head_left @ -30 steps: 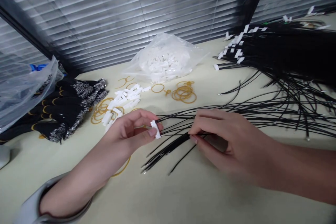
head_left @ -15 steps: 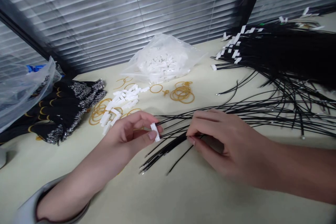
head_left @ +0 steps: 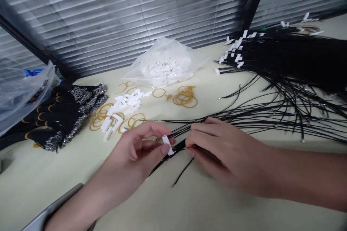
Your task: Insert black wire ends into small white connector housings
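Between thumb and fingers, my left hand point(head_left: 146, 148) pinches a small white plastic connector housing point(head_left: 167, 144), tilted a little. Thin black wires point(head_left: 184, 127) run up to the housing from the right; whether they all sit in it I cannot tell. My right hand point(head_left: 217, 148) is closed on a bundle of black wires point(head_left: 179, 145), its thumb and forefinger pressed together close to the housing. One loose wire point(head_left: 183, 172) with a small metal tip sticks out below the bundle toward the front. The wire ends behind my left thumb are partly hidden.
Loose white housings point(head_left: 126, 104) lie among yellow rubber bands point(head_left: 185, 97). Behind them stands a clear bag point(head_left: 165, 65) of more housings. Banded black wire bundles point(head_left: 62, 112) lie at left. A large pile of black wires point(head_left: 292, 57) with white housings fills the right, before window blinds point(head_left: 108, 14).
My left hand has moved right and slightly down with the housing, now close to my right fingertips and over the wire bundle. My right hand has shifted slightly left.
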`<state>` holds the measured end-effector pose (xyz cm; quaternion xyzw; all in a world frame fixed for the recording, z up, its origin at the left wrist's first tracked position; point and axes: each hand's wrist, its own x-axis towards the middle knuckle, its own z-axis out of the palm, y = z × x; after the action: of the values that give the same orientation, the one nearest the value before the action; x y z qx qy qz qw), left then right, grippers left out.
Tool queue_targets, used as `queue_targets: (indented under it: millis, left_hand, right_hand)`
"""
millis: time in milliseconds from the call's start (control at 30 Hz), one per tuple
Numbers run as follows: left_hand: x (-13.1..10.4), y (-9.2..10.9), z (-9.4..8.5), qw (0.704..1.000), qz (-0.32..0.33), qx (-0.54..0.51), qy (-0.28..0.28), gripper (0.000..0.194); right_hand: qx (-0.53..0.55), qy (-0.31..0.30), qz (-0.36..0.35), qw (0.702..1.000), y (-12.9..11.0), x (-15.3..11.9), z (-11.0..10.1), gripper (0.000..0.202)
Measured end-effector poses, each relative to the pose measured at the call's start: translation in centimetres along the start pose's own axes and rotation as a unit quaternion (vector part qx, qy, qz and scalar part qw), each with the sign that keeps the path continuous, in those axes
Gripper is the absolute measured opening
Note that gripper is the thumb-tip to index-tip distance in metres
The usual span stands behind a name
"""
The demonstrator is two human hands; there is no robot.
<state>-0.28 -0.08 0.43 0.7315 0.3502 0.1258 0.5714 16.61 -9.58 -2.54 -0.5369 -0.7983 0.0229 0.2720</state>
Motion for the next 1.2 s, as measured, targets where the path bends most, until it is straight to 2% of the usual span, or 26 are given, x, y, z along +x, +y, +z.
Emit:
queue_targets:
  millis: [100,233,767,1000,1200]
  left_hand:
    - [-0.1,0.0,0.0,1.000,-0.018,0.003,-0.002,0.010]
    - [-0.2,0.0,-0.1,1.000,-0.007,0.004,-0.012,0.009]
    - [-0.2,-0.2,-0.3,1.000,-0.021,-0.001,-0.016,0.011]
    - [0.0,-0.2,0.2,0.999,-0.003,-0.050,-0.014,0.011]
    - [-0.2,-0.3,0.7,0.999,-0.030,-0.037,-0.010,0.013]
  right_hand:
    - [0.011,-0.011,0.014,1.000,0.0,0.0,-0.1,0.017]
    - [0.030,-0.022,0.017,0.999,0.0,0.0,-0.3,0.016]
    - [0.050,-0.001,0.001,0.999,-0.3,0.0,-0.5,0.016]
    - [0.044,0.003,-0.001,0.999,-0.2,0.1,-0.4,0.017]
    - [0.024,0.019,-0.052,0.998,0.0,0.0,0.1,0.020]
